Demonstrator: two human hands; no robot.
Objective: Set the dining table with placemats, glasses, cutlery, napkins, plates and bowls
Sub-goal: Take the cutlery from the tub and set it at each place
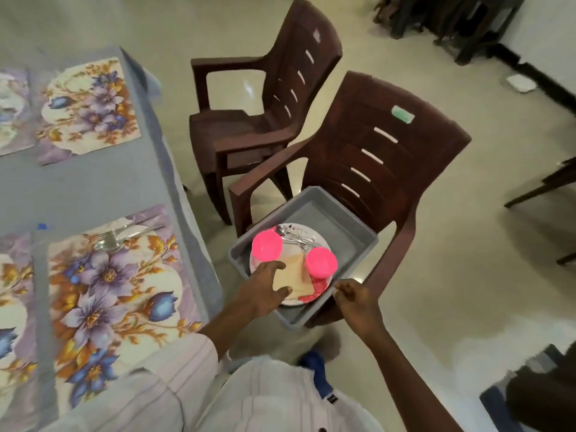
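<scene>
Left hand (268,288) spread open over the folded napkin (293,275) on the plate (314,241) in the grey tub (352,238) on a chair (389,157), right hand (355,296) loosely curled, empty, at the rim; risk: brushing the pink cup (321,263) over.

A grey tub (358,241) rests on the seat of the nearer brown plastic chair (383,157). Inside it a white plate (318,238) carries two pink cups (267,243) (321,262), loose cutlery (296,236) and beige napkins (291,274). The left hand (265,291) lies spread over the napkins, fingers apart. The right hand (355,296) is at the tub's near rim, fingers curled. A second brown chair (268,98) stands behind. To the left, the table (103,182) holds floral placemats (106,294) (87,110); a fork and knife set (117,236) lies on the nearer one
</scene>
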